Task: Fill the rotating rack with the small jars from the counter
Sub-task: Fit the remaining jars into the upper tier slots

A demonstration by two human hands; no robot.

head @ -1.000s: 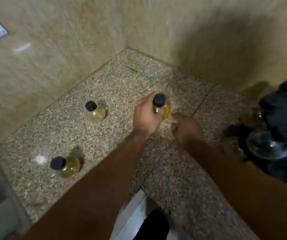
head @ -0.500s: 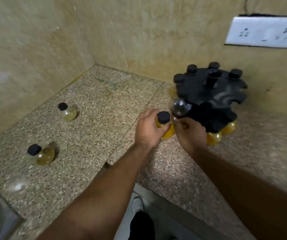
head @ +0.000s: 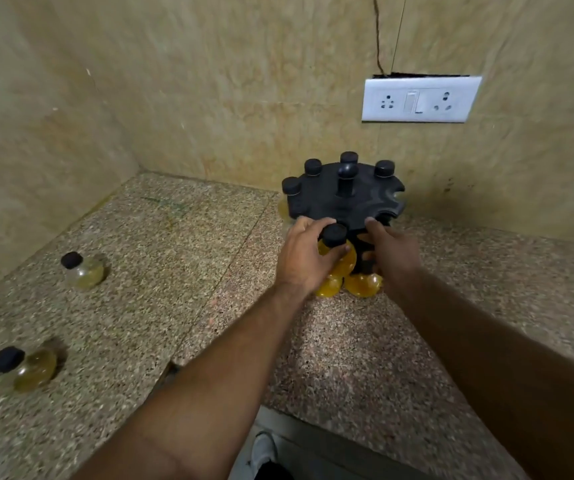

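A black rotating rack [head: 365,197] stands on the speckled counter [head: 188,258] near the back wall, with several black-capped jars hanging in its top slots and yellow jars lower down. My left hand [head: 304,259] is shut on a small yellow jar with a black cap [head: 334,237], held at the rack's near edge. My right hand [head: 391,252] rests on the rack's front rim, fingers bent against it. Two more small jars stand on the counter at the left, one further back [head: 81,270] and one nearer [head: 24,367].
Tiled walls meet in a corner behind the counter. A white switch and socket plate [head: 420,100] sits on the back wall above the rack. The counter's front edge runs below my arms, with the floor and a shoe [head: 264,452] under it.
My view swung right, bringing the rack to the centre. My left hand carried the yellow jar from the open counter up to the rack's near edge, and my right hand came onto the rim.
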